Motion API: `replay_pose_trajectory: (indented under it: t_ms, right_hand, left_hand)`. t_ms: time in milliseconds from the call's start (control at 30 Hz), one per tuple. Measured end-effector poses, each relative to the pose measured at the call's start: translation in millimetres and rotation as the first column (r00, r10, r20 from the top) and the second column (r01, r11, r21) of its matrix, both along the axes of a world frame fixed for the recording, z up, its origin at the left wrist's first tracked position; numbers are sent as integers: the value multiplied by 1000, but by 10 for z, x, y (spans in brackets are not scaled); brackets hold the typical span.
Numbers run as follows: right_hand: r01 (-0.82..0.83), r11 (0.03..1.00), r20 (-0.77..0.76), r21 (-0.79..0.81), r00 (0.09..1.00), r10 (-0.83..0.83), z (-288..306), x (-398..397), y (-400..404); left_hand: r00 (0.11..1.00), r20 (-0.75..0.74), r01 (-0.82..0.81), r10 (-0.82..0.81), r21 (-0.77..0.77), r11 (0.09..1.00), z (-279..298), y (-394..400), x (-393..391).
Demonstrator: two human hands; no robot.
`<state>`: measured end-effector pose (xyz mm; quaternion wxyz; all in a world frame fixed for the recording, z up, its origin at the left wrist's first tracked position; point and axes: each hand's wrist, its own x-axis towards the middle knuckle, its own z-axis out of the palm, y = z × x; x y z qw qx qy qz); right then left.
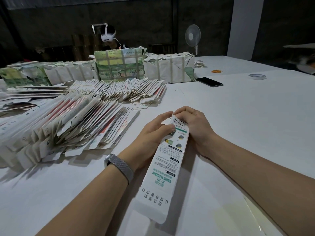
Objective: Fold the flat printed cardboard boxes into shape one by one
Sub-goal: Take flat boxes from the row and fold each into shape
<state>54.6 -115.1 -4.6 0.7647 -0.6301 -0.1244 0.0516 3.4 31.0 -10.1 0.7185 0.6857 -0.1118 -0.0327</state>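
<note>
Left hand (154, 132) and right hand (193, 124) both grasp the far end of the box (167, 165), fingers curled on its barcode flap. Flat stacks (71, 126) lie left.

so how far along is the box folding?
Done: no finished boxes visible that I can tell. In hand: one box, left hand and right hand working its barcode end. Left: fanned flat stacks and wrapped bundles, so most remains.
</note>
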Motion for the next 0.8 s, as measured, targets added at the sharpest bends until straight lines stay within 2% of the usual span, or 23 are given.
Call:
replay_pose_trajectory:
  t_ms: [233,533,800]
  right_hand:
    - [47,994,-9,95,999,-47,-22,-22,7]
    - [-42,999,67,-32,997,44,-67,-10,44]
    - [-62,998,98,0,993,62,-83,-14,5]
  left_hand:
    - [999,13,-44,45,-28,999,-29,1,26]
    - [977,41,-202,210,-153,967,-66,2,52]
    - [978,59,-186,200,-184,965,-73,-9,48]
